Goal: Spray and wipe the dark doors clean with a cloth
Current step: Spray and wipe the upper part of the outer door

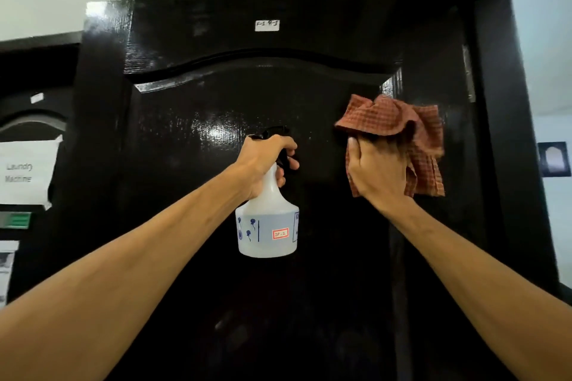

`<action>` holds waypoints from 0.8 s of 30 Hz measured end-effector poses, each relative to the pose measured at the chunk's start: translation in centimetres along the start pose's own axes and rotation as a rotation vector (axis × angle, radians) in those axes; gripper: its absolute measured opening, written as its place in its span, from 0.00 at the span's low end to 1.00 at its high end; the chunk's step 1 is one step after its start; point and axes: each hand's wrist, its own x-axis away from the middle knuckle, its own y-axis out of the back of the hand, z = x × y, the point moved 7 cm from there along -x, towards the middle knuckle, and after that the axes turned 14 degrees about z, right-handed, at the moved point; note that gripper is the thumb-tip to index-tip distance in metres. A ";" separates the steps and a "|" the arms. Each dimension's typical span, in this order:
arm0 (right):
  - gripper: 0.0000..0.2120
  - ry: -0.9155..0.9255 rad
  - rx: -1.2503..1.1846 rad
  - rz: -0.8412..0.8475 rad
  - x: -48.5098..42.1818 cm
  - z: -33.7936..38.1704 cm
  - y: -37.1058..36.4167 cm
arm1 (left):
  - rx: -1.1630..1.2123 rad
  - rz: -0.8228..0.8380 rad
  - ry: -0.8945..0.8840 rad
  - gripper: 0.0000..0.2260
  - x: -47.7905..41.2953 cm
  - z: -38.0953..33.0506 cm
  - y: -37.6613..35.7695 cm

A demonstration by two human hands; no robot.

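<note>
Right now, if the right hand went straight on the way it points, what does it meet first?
The right hand grips the cloth, so the cloth leads; behind it comes the dark door. Whether the cloth already touches the door is unclear from this view.

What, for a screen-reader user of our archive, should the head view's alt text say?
A person's left hand grips a white spray bottle aimed at a glossy dark door, while the right hand holds a reddish checked cloth up to it. A paper sign reading Laundry Machine hangs to the left.
</note>
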 end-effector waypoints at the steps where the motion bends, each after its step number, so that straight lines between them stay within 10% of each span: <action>1: 0.13 0.119 0.046 -0.005 0.2 2.2 -0.9 | -0.006 -0.011 -0.001 0.08 0.3 0.2 1.3; 24: 0.14 0.279 -0.021 0.118 -1.0 34.4 -11.1 | 0.009 -0.133 -0.018 0.06 7.0 3.9 32.3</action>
